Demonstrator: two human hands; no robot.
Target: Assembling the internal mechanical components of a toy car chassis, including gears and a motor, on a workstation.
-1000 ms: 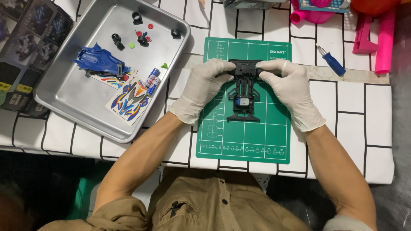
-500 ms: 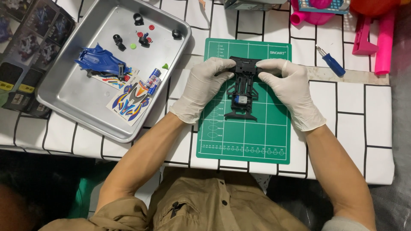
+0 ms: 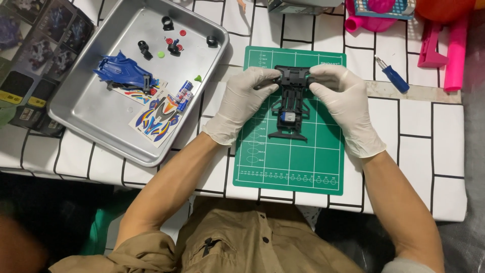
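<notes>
Head cam: black toy-car chassis (image 3: pixel 291 103) sits on the green cutting mat (image 3: pixel 293 167), far end pinched from both sides. Left hand (image 3: pixel 242 103) closed on the left corner of the far end, right hand (image 3: pixel 343 108) closed on the right corner, both in white gloves. Small blue-and-silver motor (image 3: pixel 288 118) seated mid-chassis. Near end rests flat on the mat, nothing on it.

Step, by my read: pressing or seating smth at the far bumper/axle area (fingers cover the exact part, can't tell which). Next move prob needs even squeeze from both sides and chassis kept flat so it doesn't tip.

Outward: blue-handled screwdriver (image 3: pixel 393 75) right of mat, untouched. Metal tray (image 3: pixel 101 136) to the left w/ blue car body (image 3: pixel 124 73), sticker sheet (image 3: pixel 156 117), loose black wheels (image 3: pixel 167 23) and small red bits. Pink plastic items along the far edge.
</notes>
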